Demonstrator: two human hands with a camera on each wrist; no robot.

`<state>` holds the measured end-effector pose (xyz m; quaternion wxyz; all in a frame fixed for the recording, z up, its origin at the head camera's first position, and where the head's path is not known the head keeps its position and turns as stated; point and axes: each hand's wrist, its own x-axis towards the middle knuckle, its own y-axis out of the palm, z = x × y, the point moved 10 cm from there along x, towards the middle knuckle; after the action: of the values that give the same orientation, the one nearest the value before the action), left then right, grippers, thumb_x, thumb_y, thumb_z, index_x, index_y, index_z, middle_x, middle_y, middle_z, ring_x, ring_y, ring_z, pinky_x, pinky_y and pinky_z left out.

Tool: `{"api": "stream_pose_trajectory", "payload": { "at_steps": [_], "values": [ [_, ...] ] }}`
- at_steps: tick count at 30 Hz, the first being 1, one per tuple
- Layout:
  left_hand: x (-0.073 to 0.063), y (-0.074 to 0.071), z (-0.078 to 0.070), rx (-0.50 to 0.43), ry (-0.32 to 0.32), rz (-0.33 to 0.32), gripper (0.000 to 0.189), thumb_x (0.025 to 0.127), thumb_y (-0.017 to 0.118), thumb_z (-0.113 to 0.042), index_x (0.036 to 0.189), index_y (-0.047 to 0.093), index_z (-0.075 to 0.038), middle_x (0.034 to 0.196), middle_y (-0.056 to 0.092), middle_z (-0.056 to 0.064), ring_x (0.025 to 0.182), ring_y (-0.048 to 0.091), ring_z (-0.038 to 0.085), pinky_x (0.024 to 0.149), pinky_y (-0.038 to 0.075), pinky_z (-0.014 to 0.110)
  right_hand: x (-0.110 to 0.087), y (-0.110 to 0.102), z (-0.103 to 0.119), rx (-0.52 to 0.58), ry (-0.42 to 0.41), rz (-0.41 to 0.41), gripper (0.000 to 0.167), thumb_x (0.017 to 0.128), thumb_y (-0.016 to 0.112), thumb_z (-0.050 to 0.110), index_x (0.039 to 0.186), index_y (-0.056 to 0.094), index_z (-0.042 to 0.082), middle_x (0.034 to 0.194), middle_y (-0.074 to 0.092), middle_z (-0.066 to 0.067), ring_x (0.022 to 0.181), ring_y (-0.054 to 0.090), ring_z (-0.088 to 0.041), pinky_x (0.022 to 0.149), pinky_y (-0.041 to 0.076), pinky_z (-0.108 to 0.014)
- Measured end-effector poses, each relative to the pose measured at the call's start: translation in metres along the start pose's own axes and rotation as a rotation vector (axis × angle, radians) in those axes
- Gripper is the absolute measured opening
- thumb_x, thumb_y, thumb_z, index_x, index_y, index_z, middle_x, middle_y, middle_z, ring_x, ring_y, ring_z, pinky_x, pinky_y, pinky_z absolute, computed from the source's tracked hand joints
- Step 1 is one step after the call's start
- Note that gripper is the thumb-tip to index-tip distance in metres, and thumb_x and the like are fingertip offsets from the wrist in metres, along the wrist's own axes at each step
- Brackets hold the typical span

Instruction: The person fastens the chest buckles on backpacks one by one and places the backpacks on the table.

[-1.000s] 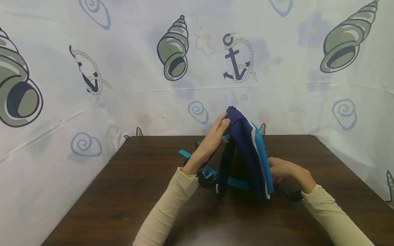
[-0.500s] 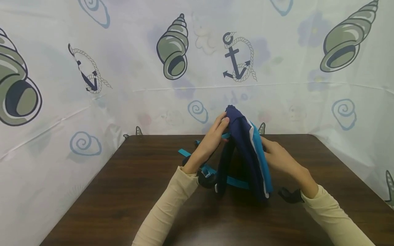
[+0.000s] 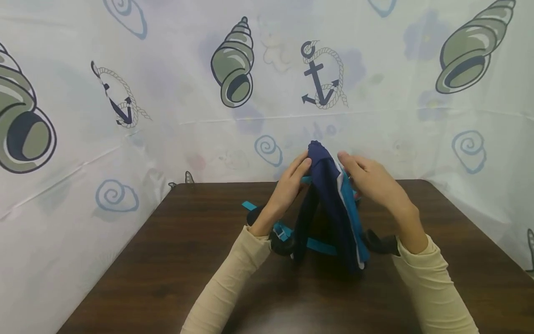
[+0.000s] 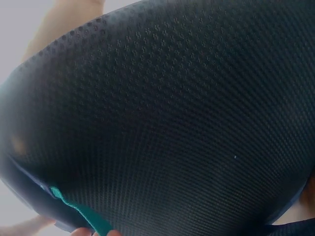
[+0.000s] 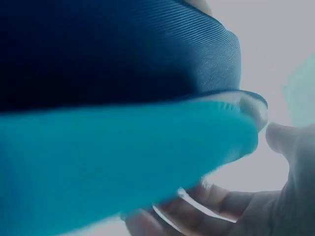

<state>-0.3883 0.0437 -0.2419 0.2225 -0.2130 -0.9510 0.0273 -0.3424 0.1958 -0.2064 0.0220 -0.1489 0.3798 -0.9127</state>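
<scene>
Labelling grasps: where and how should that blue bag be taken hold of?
I'd pinch the blue bag by its narrow top, coming from the right. It stands tilted with that top highest, and its straps splay low on the left, where they could snag. The left hand touches the strap side, so the light-blue face looks freer for the right hand.

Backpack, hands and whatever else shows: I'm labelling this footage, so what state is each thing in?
Backpack: upright but slanted, top leaning left; whether it is fastened cannot be told.
Blue strap end: loose, sticking out to the left.
Left hand: holding the backpack near its top.
Right hand: open, thumb apart from the fingers, beside the backpack's blue side; contact unclear.
Backdrop: creased.
</scene>
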Motion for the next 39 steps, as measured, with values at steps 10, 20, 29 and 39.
{"api": "stream_pose_trajectory", "payload": {
  "at_steps": [10,20,29,39],
  "values": [
    [0.002,0.001,-0.002,0.004,0.010,-0.001,0.055,0.107,0.036,-0.044,0.158,0.030,-0.023,0.160,0.037,-0.002,0.137,0.047,0.024,0.111,0.041,0.053,0.017,0.000,0.022,-0.196,0.039,0.106,0.071,0.096,0.035,0.072,0.101,0.055,0.005,0.082,0.055,-0.013,0.068,0.058,-0.025,0.060,0.051,-0.033],
    [0.009,0.011,-0.006,-0.010,0.050,0.037,0.054,0.107,0.035,-0.042,0.157,0.030,-0.022,0.160,0.037,-0.001,0.137,0.047,0.025,0.109,0.045,0.048,0.054,-0.005,0.044,-0.344,0.084,0.329,0.071,0.097,0.038,0.067,0.099,0.063,0.001,0.061,0.041,-0.003,0.052,0.045,-0.018,0.052,0.050,-0.029],
    [0.004,0.018,0.007,-0.042,-0.024,0.058,0.054,0.107,0.039,-0.040,0.158,0.029,-0.026,0.161,0.033,-0.001,0.140,0.044,0.024,0.109,0.045,0.049,0.068,0.006,0.036,-0.401,0.081,0.430,0.045,0.103,0.045,0.040,0.101,0.067,0.001,0.063,0.043,-0.001,0.054,0.047,-0.015,0.050,0.052,-0.025],
    [-0.018,0.033,0.077,-0.078,-0.200,-0.248,0.026,0.107,0.043,-0.030,0.123,0.049,-0.010,0.117,0.054,0.008,0.103,0.054,0.019,0.091,0.045,0.037,0.075,0.005,0.039,-0.352,0.002,0.390,0.042,0.105,0.044,0.032,0.077,0.062,0.007,0.058,0.042,0.000,0.050,0.050,-0.015,0.052,0.055,-0.028]
  ]
}}
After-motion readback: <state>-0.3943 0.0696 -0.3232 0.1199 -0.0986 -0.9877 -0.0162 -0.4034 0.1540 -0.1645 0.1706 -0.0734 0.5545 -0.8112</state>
